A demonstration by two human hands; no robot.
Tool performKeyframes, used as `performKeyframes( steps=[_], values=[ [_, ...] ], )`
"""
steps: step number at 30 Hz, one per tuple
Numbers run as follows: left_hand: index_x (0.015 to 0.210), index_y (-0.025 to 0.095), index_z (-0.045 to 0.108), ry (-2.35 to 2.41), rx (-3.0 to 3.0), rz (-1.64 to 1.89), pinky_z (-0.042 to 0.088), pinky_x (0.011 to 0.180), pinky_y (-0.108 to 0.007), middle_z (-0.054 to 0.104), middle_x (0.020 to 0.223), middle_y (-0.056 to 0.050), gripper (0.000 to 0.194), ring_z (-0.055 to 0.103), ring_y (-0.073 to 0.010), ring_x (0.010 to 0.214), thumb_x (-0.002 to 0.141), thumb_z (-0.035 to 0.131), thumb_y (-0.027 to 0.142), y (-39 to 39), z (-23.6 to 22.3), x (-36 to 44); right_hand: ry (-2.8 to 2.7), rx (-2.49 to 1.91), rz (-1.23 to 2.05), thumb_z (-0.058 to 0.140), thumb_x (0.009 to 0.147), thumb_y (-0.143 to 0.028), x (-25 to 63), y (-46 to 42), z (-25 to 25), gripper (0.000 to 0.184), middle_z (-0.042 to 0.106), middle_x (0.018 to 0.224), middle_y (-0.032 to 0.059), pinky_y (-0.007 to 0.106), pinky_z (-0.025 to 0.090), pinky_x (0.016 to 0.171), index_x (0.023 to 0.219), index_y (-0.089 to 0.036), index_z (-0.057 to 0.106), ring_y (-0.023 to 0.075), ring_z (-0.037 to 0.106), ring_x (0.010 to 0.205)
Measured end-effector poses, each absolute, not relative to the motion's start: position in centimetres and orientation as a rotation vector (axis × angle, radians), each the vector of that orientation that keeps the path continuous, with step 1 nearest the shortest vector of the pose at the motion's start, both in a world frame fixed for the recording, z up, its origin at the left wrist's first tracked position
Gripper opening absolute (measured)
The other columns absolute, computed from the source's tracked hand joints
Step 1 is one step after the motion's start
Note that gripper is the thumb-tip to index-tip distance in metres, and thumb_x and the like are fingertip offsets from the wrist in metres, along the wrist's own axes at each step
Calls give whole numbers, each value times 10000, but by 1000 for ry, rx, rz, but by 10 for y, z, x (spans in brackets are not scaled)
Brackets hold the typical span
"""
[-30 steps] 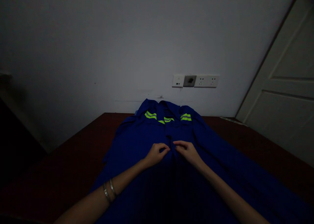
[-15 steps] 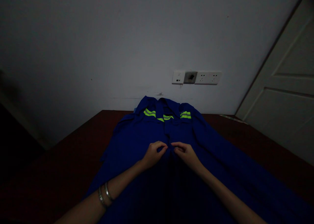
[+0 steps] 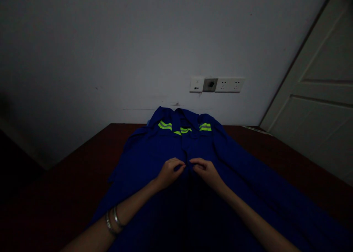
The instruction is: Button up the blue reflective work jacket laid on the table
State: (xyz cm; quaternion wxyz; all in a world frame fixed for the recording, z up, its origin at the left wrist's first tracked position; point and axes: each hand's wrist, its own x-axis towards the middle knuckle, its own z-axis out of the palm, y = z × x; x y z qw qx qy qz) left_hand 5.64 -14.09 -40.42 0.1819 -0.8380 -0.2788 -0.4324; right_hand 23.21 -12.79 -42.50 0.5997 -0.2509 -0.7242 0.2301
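Observation:
A dark blue work jacket point(image 3: 154, 152) with yellow-green reflective stripes point(image 3: 165, 125) near its collar lies spread flat on a dark reddish-brown table point(image 3: 68, 178). My left hand point(image 3: 168, 172) and my right hand point(image 3: 206, 171) meet at the jacket's centre front, fingers curled and pinching the fabric edges of the placket. Their fingertips almost touch each other. Two metal bangles point(image 3: 111, 220) sit on my left wrist. The room is dim, so small details at the fingertips are hard to make out.
A pale wall stands behind the table with a row of sockets and a switch point(image 3: 216, 84). A white panelled door point(image 3: 320, 108) is at the right. The table's left edge drops into a dark area.
The hands have stayed pinched together on the jacket front, shifting slightly down and left in the view as the head moved. The jacket lies as before.

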Motion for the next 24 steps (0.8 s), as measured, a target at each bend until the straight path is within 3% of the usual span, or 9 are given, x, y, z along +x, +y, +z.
performKeyframes(
  steps=[7, 14, 24],
  values=[
    [804, 160, 627, -732, -2368, -1241, 436, 702, -249, 656, 776, -37, 111, 583, -135, 748, 776, 520, 172, -143, -403, 58, -1716, -523, 446, 478, 622, -177, 231, -135, -425, 283, 606, 874, 61, 215, 413, 552, 843, -137, 651, 72, 493, 546],
    [789, 165, 627, -743, -2354, -1242, 436, 687, -244, 653, 756, -28, 100, 583, -132, 734, 761, 531, 160, -145, -403, 59, -1742, -542, 539, 496, 634, -176, 230, -135, -427, 313, 596, 760, 39, 198, 389, 512, 909, -107, 630, 63, 468, 506],
    [798, 177, 629, -753, -2285, -1189, 428, 702, -269, 659, 771, -29, 105, 584, -138, 737, 773, 527, 182, -139, -408, 56, -1709, -533, 591, 508, 616, -173, 230, -133, -428, 290, 583, 657, 10, 177, 365, 449, 854, -112, 661, 51, 436, 467]
  ],
)
